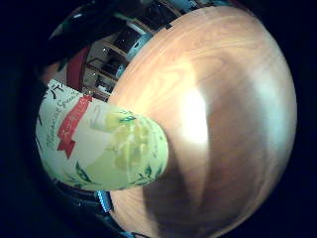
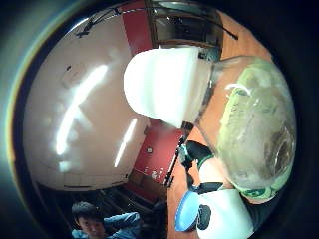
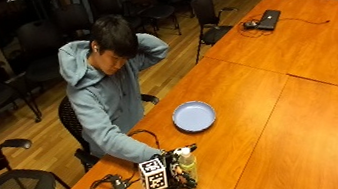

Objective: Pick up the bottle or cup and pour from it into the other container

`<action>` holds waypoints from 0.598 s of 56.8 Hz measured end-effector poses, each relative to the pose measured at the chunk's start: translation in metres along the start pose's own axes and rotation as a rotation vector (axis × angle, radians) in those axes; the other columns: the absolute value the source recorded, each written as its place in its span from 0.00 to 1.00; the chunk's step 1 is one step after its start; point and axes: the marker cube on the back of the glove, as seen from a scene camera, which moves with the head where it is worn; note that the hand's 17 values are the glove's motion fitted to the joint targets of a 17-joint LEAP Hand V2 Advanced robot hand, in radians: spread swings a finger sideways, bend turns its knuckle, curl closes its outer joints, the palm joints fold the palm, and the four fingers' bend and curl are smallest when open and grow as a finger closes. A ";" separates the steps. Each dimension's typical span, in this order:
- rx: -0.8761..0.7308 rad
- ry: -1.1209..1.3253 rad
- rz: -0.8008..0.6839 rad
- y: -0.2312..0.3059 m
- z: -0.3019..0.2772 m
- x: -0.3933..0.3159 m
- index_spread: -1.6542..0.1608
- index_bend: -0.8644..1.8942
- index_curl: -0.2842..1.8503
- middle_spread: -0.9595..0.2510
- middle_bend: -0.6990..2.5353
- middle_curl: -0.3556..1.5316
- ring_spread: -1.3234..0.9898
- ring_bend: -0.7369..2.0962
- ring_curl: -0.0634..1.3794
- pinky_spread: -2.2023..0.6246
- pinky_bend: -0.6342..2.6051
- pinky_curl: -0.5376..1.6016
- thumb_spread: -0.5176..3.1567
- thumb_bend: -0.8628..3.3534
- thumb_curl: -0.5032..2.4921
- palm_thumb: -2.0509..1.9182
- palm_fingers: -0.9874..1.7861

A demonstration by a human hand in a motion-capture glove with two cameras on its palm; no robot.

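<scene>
- We see the long wooden table running from near to far, with the person seated at its left edge; the task's things sit at the near end, close to that edge.
- The blue plate lies flat on the table, farther along than the hand and apart from it; we judge it the only visible receiver, shallow, so a pour would need a slow tilt.
- The gloved right hand is wrapped round the bottle, which stands upright on the table at the near end.
- The bottle looks like clear plastic with pale green liquid inside: light, slightly yielding, smooth under the label. We would hold it at mid-body, on the label, as the hand does.
- Its white cap appears in place, so pouring looks blocked until it comes off.
- The label shows a red ribbon, leaves and cursive script we cannot read.
</scene>
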 end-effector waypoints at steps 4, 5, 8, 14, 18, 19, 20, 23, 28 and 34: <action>0.023 -0.047 0.004 0.000 0.003 0.001 0.80 0.37 0.23 0.90 0.30 0.37 0.64 0.49 0.25 0.87 0.43 0.38 0.37 0.21 0.31 0.70 0.48; 0.029 -0.057 0.004 0.001 0.004 0.001 0.81 0.37 0.23 0.89 0.30 0.38 0.64 0.48 0.25 0.87 0.43 0.37 0.37 0.21 0.31 0.70 0.49; 0.039 -0.071 0.016 -0.002 0.004 -0.001 0.82 0.39 0.25 0.86 0.32 0.38 0.61 0.48 0.24 0.85 0.41 0.36 0.37 0.21 0.31 0.73 0.60; 0.030 -0.093 0.011 -0.006 0.007 -0.004 0.83 0.38 0.27 0.81 0.34 0.40 0.56 0.48 0.26 0.81 0.37 0.36 0.36 0.21 0.33 0.75 0.71; 0.038 -0.098 -0.007 -0.005 0.009 -0.003 0.84 0.37 0.28 0.78 0.34 0.41 0.54 0.48 0.28 0.79 0.36 0.36 0.34 0.20 0.34 0.75 0.73; 0.042 -0.099 -0.005 -0.005 0.009 -0.003 0.84 0.37 0.28 0.78 0.34 0.41 0.54 0.48 0.28 0.79 0.36 0.36 0.34 0.20 0.34 0.76 0.74; 0.046 -0.101 -0.002 -0.006 0.009 -0.003 0.84 0.37 0.29 0.78 0.34 0.41 0.53 0.48 0.29 0.78 0.36 0.37 0.33 0.20 0.34 0.76 0.74; 0.053 -0.099 -0.003 -0.009 0.010 -0.004 0.84 0.36 0.29 0.76 0.34 0.42 0.53 0.48 0.30 0.77 0.36 0.37 0.31 0.20 0.35 0.76 0.75; 0.046 -0.098 -0.011 -0.005 0.014 0.000 0.84 0.36 0.29 0.75 0.33 0.43 0.52 0.48 0.31 0.75 0.36 0.38 0.29 0.20 0.36 0.76 0.76; 0.026 -0.094 0.007 -0.011 0.015 -0.008 0.84 0.36 0.29 0.75 0.33 0.43 0.52 0.48 0.32 0.74 0.36 0.39 0.27 0.20 0.37 0.76 0.77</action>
